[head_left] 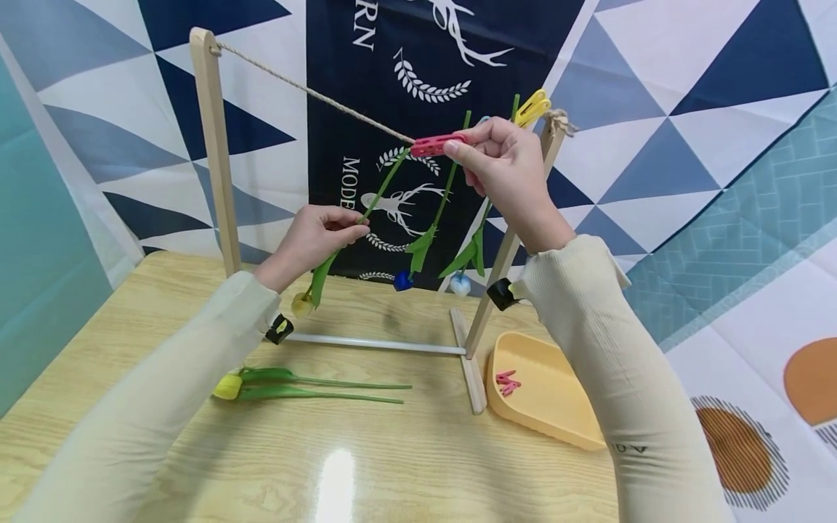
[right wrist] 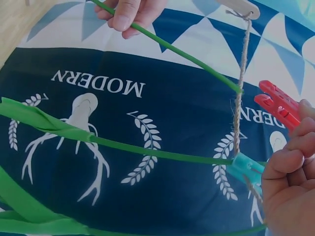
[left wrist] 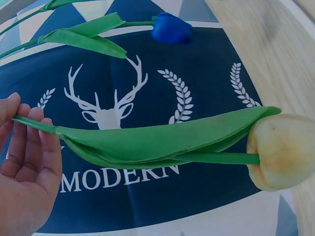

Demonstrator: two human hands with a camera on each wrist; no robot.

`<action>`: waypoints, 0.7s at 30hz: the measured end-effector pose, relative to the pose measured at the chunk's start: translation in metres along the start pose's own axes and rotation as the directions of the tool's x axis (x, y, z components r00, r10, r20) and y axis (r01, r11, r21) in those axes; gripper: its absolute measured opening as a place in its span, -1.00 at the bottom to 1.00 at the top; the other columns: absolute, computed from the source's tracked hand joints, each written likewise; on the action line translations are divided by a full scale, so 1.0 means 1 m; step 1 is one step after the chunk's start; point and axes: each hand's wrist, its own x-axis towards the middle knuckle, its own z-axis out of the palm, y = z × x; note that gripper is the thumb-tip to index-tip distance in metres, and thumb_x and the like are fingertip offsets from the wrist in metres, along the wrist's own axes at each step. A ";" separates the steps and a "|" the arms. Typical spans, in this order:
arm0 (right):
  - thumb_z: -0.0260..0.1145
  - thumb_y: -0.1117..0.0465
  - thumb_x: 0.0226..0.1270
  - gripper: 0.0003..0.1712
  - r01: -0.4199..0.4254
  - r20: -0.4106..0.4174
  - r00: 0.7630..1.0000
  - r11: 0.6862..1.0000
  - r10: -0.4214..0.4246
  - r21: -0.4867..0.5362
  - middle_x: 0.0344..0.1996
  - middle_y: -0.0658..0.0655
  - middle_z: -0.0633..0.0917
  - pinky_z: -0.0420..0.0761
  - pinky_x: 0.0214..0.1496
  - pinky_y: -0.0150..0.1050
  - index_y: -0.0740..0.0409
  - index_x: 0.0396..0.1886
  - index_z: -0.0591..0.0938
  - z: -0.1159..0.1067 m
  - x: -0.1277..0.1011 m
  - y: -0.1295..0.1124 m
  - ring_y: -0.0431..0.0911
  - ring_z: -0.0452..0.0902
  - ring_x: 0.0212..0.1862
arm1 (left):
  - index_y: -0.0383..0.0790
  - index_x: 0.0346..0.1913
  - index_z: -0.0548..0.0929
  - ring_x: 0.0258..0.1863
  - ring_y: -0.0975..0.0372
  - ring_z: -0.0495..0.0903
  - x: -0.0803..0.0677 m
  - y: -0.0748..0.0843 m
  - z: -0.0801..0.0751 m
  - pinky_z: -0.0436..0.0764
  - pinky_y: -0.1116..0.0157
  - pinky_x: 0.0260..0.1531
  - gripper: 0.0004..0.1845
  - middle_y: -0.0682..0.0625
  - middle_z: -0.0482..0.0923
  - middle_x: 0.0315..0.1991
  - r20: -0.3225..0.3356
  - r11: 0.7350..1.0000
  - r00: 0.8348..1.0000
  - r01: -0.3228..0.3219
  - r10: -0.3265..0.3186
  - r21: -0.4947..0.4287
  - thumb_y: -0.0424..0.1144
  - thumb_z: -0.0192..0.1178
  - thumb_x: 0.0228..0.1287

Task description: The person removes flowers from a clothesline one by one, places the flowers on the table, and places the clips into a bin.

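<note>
My left hand (head_left: 320, 236) pinches the green stem of a cream artificial tulip (left wrist: 283, 152), whose bloom hangs downward. The stem's tip reaches the twine rope (right wrist: 238, 113) in the right wrist view. My right hand (head_left: 506, 163) pinches a red clothespin (right wrist: 278, 103) beside that tip; its mouth is apart from the rope there. A teal clothespin (right wrist: 244, 169) holds the stem of a blue tulip (head_left: 402, 280) on the rope. Near the right post, a yellow clothespin (head_left: 532, 107) sits by the stem of a pale blue tulip (head_left: 461, 283), also hanging bloom down.
The rope spans two wooden posts (head_left: 216, 152) joined low down by a white rod (head_left: 379, 343). Yellow tulips (head_left: 227, 387) lie on the wooden table (head_left: 275, 465). At the right, an orange tray (head_left: 549, 385) holds small pink clothespins (head_left: 506, 383). Patterned cloth (head_left: 654, 109) hangs behind.
</note>
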 end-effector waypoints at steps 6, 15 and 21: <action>0.39 0.14 0.14 -0.79 -0.032 0.012 0.999 0.999 0.031 0.023 -0.69 0.03 0.52 0.33 -0.63 -0.38 0.13 -0.26 0.65 -0.006 -0.012 0.013 -0.12 0.31 -0.64 | -0.19 -0.13 0.72 -0.40 0.25 0.58 -0.006 -0.007 -0.001 0.55 0.45 -0.41 -0.75 -0.09 0.68 -0.21 0.042 0.999 0.999 0.019 -0.020 0.041 -0.16 0.30 0.17; 0.37 0.13 0.16 -0.76 -0.070 0.046 0.997 0.997 0.069 0.015 -0.69 0.03 0.52 0.34 -0.62 -0.36 0.14 -0.21 0.65 -0.014 -0.032 0.040 -0.12 0.31 -0.63 | -0.21 -0.12 0.71 -0.37 0.19 0.59 -0.011 -0.017 -0.001 0.58 0.39 -0.39 -0.75 -0.10 0.68 -0.18 0.116 0.996 0.992 0.048 -0.056 0.074 -0.17 0.29 0.18; 0.37 0.13 0.18 -0.77 -0.111 0.055 0.992 0.994 0.110 0.019 -0.70 0.02 0.50 0.30 -0.66 -0.38 0.13 -0.21 0.64 -0.017 -0.047 0.057 -0.11 0.30 -0.64 | -0.19 -0.15 0.72 -0.42 0.29 0.57 -0.014 -0.023 -0.002 0.58 0.35 -0.37 -0.77 -0.08 0.70 -0.25 0.206 0.991 0.976 0.052 -0.076 0.120 -0.15 0.27 0.20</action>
